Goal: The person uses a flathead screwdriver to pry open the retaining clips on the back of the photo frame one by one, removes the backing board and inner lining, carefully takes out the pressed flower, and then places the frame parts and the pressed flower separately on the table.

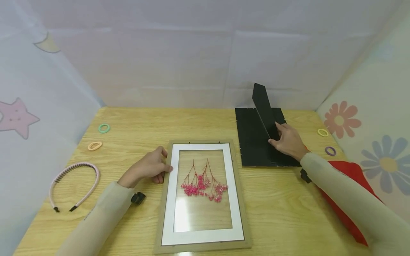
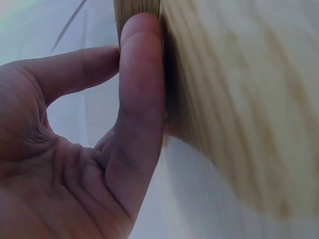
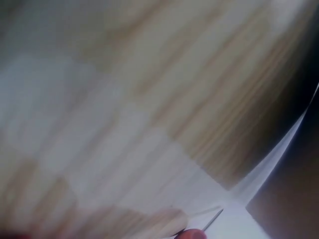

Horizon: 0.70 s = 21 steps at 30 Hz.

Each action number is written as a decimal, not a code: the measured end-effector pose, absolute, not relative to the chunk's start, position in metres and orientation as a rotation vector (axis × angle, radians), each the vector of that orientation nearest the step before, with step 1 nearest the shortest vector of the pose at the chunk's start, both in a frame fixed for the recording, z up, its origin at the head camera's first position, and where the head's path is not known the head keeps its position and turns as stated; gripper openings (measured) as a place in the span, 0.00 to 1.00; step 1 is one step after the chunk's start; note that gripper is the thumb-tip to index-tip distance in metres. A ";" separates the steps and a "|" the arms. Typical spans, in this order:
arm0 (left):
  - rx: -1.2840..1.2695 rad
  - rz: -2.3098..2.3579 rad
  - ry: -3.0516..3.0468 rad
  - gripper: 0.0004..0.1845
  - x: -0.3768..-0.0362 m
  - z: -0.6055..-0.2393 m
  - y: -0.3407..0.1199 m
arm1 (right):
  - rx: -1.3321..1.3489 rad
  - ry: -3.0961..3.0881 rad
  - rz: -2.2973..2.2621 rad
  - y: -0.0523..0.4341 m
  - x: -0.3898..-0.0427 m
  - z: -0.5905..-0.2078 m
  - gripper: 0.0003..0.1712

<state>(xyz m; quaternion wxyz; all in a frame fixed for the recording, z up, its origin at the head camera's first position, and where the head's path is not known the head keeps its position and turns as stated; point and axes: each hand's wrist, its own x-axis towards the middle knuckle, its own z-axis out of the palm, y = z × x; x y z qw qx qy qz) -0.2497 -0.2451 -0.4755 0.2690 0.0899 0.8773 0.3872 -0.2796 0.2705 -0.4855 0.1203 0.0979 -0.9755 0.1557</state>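
Observation:
A wooden picture frame (image 1: 245, 227) with a white mat lies flat at the table's front centre, with pink dried flowers (image 1: 203, 186) under its glass. My left hand (image 1: 150, 167) rests against the frame's left edge. In the left wrist view its fingers (image 2: 139, 89) lie straight against a wooden edge. A black backing board (image 1: 253, 142) lies flat behind and to the right of the frame. My right hand (image 1: 286, 140) grips the board's black stand leg (image 1: 262, 103), which is tilted up off the board. The right wrist view is blurred.
A pink headband (image 1: 75, 181) lies at the left, with a green hair tie (image 1: 104, 128) and an orange one (image 1: 95, 145) behind it. Yellow (image 1: 322, 132) and purple (image 1: 330, 151) hair ties lie at the right. A red cloth (image 1: 349, 192) lies under my right forearm. Fabric walls enclose the table.

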 end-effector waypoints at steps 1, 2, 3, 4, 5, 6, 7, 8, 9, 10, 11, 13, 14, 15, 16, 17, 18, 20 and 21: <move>0.242 1.049 2.365 0.29 -0.250 -0.476 -0.245 | 0.277 -2.874 0.452 0.272 -0.280 -0.486 0.46; 0.242 1.053 2.363 0.29 -0.251 -0.477 -0.245 | 0.269 -2.901 0.450 0.273 -0.281 -0.486 0.46; 0.241 1.058 2.361 0.29 -0.251 -0.477 -0.245 | 0.257 -2.927 0.440 0.274 -0.282 -0.486 0.46; 0.241 1.064 2.358 0.29 -0.251 -0.478 -0.245 | 0.249 -2.951 0.432 0.274 -0.283 -0.487 0.46; 0.239 1.069 2.357 0.29 -0.251 -0.479 -0.244 | 0.239 -2.972 0.433 0.274 -0.284 -0.487 0.46; 0.236 1.074 2.353 0.30 -0.250 -0.479 -0.244 | 0.239 -2.990 0.426 0.273 -0.285 -0.488 0.46; 0.231 1.080 2.349 0.30 -0.250 -0.480 -0.243 | 0.234 -3.009 0.418 0.272 -0.286 -0.488 0.46; 0.230 1.086 2.345 0.30 -0.249 -0.480 -0.242 | 0.229 -3.023 0.406 0.271 -0.287 -0.488 0.45; 0.225 1.094 2.342 0.31 -0.248 -0.481 -0.241 | 0.226 -3.035 0.398 0.269 -0.287 -0.488 0.45; 0.221 1.101 2.340 0.31 -0.248 -0.481 -0.240 | 0.223 -3.043 0.393 0.268 -0.288 -0.488 0.44; 0.214 1.105 2.339 0.31 -0.247 -0.481 -0.239 | 0.218 -3.049 0.388 0.267 -0.288 -0.487 0.43; 0.197 1.114 2.334 0.32 -0.246 -0.481 -0.238 | 0.208 -3.054 0.365 0.265 -0.288 -0.487 0.42; 0.190 1.117 2.332 0.32 -0.246 -0.480 -0.237 | 0.208 -3.051 0.362 0.264 -0.288 -0.486 0.41; 0.182 1.116 2.333 0.31 -0.246 -0.480 -0.237 | 0.208 -3.049 0.368 0.263 -0.288 -0.486 0.40; 0.180 1.117 2.333 0.31 -0.246 -0.480 -0.236 | 0.209 -3.044 0.373 0.262 -0.288 -0.485 0.39; 0.177 1.117 2.333 0.31 -0.246 -0.480 -0.236 | 0.207 -3.043 0.372 0.261 -0.288 -0.485 0.38; 0.178 1.119 2.331 0.31 -0.246 -0.479 -0.236 | 0.215 -3.043 0.367 0.261 -0.289 -0.485 0.37; 0.183 1.121 2.331 0.31 -0.246 -0.478 -0.235 | 0.232 -3.052 0.351 0.261 -0.290 -0.486 0.36; 0.184 1.124 2.330 0.31 -0.245 -0.478 -0.235 | 0.240 -3.061 0.342 0.261 -0.291 -0.486 0.36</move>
